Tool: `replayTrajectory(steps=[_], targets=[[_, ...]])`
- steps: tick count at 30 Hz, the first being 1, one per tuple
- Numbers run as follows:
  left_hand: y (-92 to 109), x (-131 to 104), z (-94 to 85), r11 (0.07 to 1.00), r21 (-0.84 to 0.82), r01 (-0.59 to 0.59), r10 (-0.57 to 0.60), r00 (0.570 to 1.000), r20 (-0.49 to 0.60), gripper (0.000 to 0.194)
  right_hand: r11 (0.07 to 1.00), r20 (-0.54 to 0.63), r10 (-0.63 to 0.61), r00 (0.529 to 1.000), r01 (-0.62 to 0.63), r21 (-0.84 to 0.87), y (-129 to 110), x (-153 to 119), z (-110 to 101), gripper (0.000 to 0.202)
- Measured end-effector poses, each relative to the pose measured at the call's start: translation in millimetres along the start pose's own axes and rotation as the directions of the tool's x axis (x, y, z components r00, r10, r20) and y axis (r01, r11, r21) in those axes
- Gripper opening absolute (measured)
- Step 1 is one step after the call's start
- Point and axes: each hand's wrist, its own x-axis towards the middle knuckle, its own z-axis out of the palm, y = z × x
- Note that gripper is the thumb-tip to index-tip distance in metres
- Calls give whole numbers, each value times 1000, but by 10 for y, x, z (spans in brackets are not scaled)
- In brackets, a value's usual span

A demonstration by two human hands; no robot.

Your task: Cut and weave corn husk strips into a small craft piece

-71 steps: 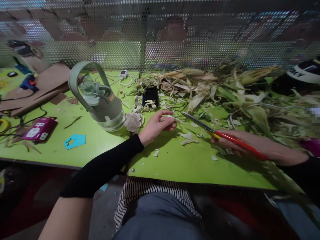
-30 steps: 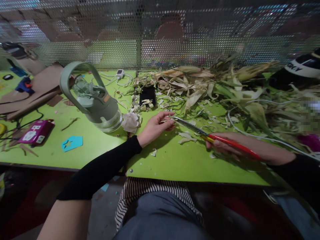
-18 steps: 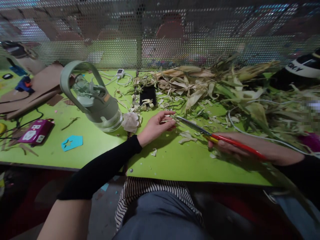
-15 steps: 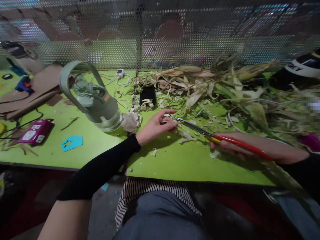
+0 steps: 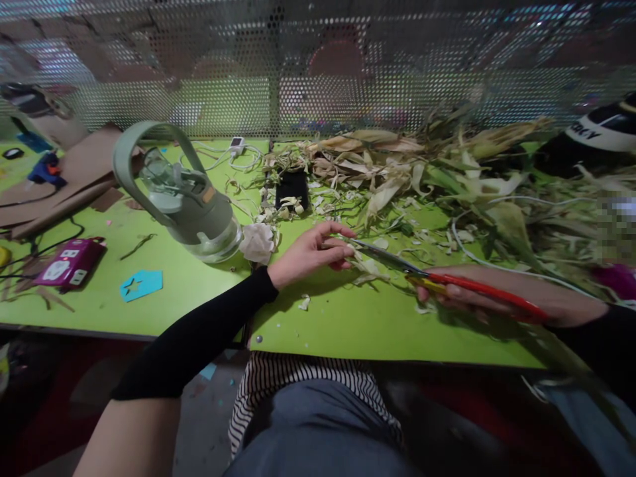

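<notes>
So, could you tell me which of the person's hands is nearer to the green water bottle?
Left. The left hand lies just right of the green water bottle, with only a crumpled white scrap between them; the right hand, gripping the red-handled scissors, is far over to the right.

The left hand (image 5: pixel 311 255) is resting on the tabletop (image 5: pixel 348 324) near its middle, with the scissors (image 5: pixel 437 281) lying to its right in the right hand (image 5: pixel 497 301), blades pointing left toward a husk scrap (image 5: pixel 366 266) just beside the left fingers (image 5: pixel 340 246). Behind both hands a husk pile (image 5: pixel 447 179) is spreading across the back right, with a phone (image 5: pixel 291 189) lying at its left edge. To the left a water bottle (image 5: pixel 183 199) is standing tilted, a crumpled tissue (image 5: pixel 257 242) just right of it, a paper cutout (image 5: pixel 141 285) in front of it and cardboard sheets (image 5: pixel 74 179) lying at the far left
</notes>
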Motion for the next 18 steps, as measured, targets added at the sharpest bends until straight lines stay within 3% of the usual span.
replayTrajectory(steps=[3, 8, 18], targets=[[1, -3, 3, 1000, 10, 14, -14, 1000, 1, 23, 1000, 98, 31, 995, -31, -8, 6, 33, -42, 71], [-29, 7, -17, 999, 46, -10, 10, 1000, -2, 30, 999, 111, 1, 994, 3, -35, 0, 49, -57, 69], [38, -11, 8, 995, -32, 94, -94, 995, -19, 9, 999, 154, 24, 988, -20, -28, -3, 39, -64, 71]])
